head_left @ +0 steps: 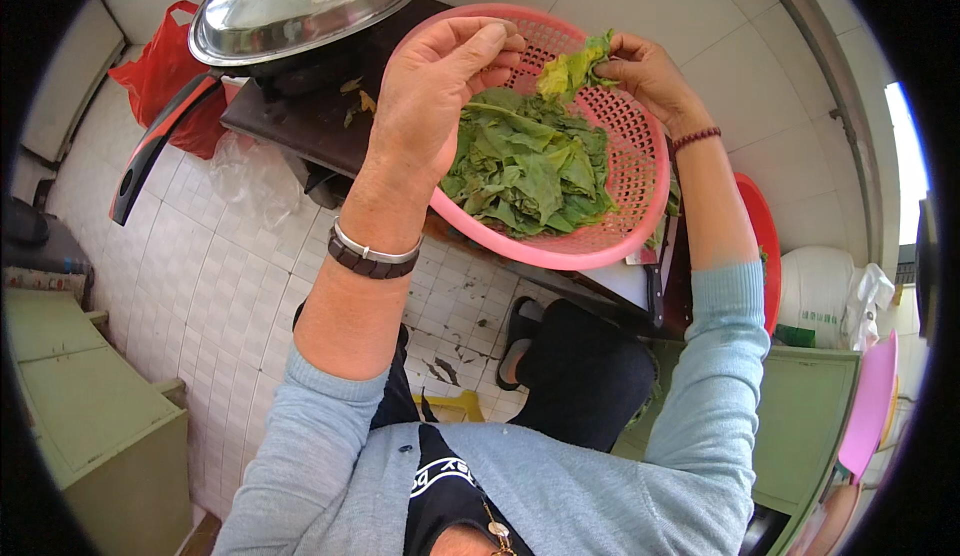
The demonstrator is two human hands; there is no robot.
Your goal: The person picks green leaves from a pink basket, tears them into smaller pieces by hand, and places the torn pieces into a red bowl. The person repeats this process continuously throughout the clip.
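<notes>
My right hand pinches a yellowish green leaf over the far right part of a pink plastic colander. A heap of dark green leafy vegetables lies in the colander. My left hand is above the colander's left side, its thumb and fingertips drawn together with nothing visible between them. Beneath the colander's near right edge, a kitchen knife with a black handle lies on a white board, its blade partly hidden.
A lidded pan stands on the dark table at the left, its handle jutting out past the edge. Beyond it hangs a red plastic bag. A red basin and a white sack are at the right. Leaf scraps lie on the floor.
</notes>
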